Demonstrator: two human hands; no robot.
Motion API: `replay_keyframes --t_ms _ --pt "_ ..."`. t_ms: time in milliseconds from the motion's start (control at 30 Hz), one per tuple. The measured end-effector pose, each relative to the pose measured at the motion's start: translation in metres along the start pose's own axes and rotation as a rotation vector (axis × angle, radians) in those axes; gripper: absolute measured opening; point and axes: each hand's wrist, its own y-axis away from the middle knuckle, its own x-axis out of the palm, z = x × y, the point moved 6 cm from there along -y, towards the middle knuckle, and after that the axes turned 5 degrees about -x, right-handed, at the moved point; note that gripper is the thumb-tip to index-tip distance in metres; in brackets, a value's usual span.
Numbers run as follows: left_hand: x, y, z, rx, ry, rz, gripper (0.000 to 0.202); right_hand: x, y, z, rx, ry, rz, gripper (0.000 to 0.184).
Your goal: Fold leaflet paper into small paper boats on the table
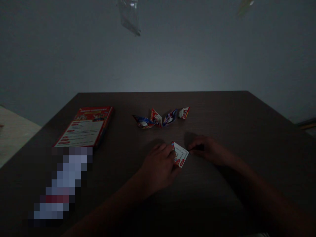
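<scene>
A small folded piece of printed white and red paper (181,154) lies flat on the dark wooden table (247,125). My left hand (159,166) rests on its left part, fingers curled and pressing it down. My right hand (206,149) is at the paper's right corner, fingertips pinched together against the edge. The light is dim and the fingers are hard to make out. Beyond my hands stands a row of several small folded paper boats (161,118), printed red, white and blue.
A stack of red and white printed sheets (85,126) lies at the table's left. A blurred-out patch (63,182) sits in front of it. Plastic wrap (129,16) hangs against the grey wall above.
</scene>
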Motion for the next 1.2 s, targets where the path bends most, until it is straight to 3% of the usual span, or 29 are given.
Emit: replay_keyframes --t_ms 233,467,800,967,1100,1200 --pt "0.002 -0.002 0.003 -0.048 0.014 -0.036 0.04 0.0 -0.002 0.003 -0.019 -0.06 -0.011 0.013" --pt "0.002 -0.002 -0.008 -0.179 -0.141 -0.093 0.051 -0.001 -0.001 0.009 0.056 -0.151 0.003 0.021" --pt "0.001 -0.006 -0.01 -0.213 -0.196 -0.063 0.021 0.0 -0.003 0.017 0.055 -0.22 -0.056 0.027" --pt "-0.011 -0.005 0.006 -0.222 0.116 -0.195 0.025 -0.009 -0.002 0.025 0.005 -0.271 -0.185 0.025" --pt "0.002 -0.008 0.024 -0.332 0.601 -0.137 0.027 -0.003 -0.004 0.027 0.001 -0.333 -0.178 0.031" --pt "0.011 -0.011 0.031 -0.392 0.699 -0.115 0.025 0.005 -0.004 0.02 0.06 -0.309 -0.177 0.034"
